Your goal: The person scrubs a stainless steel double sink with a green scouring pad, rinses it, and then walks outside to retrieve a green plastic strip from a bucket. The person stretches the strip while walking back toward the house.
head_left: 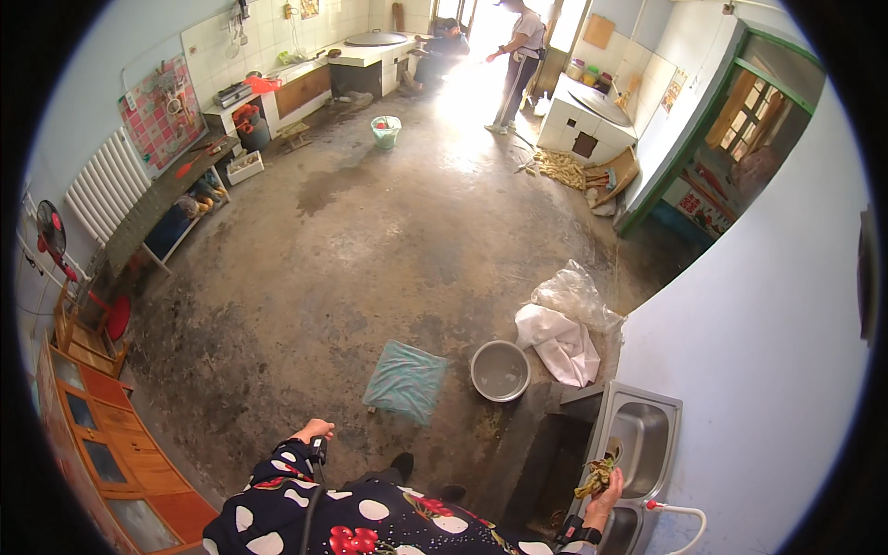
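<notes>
- The right hand point(610, 486) hovered at the steel sink's point(668, 416) rim, open floor behind.
- Its fingers clamped a limp, yellow-brown scrap bundle point(595, 476).
- The left hand point(313, 430) gripped a dark handle point(318, 451).

One head-worn fisheye view looks down and forward from standing height across the floor point(370, 268), far from the back door; the sink point(638, 439) sits near, at lower right.

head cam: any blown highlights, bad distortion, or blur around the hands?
Head view: the doorway at the top is blown out, glare spilling onto the floor; fisheye bends the wall and cabinet edges, with a black rim around the picture; the right hand holding a scrap at the sink is small but fairly sharp.
</notes>
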